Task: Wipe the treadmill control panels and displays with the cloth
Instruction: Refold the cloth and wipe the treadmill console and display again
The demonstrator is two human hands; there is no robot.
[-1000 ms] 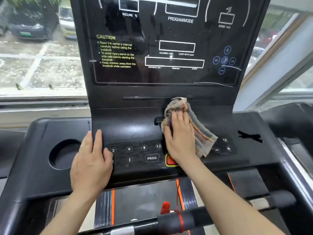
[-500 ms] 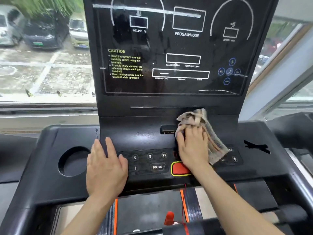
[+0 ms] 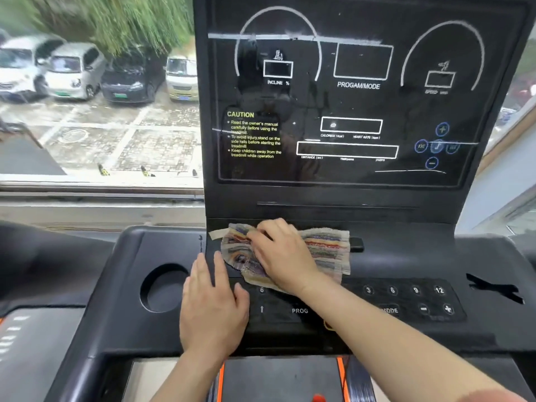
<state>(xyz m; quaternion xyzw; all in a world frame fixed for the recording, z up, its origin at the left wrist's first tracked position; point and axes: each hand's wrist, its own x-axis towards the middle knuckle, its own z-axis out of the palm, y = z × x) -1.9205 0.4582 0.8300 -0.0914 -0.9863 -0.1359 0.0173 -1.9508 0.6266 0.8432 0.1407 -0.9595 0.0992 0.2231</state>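
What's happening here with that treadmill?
A person is cleaning the black treadmill console. The right hand presses a striped multicoloured cloth flat on the sloped panel just above the row of numbered buttons, toward its left side. The left hand lies flat on the console's left part, beside the round cup holder, holding nothing. The big dark display screen above shows streaks and smudges.
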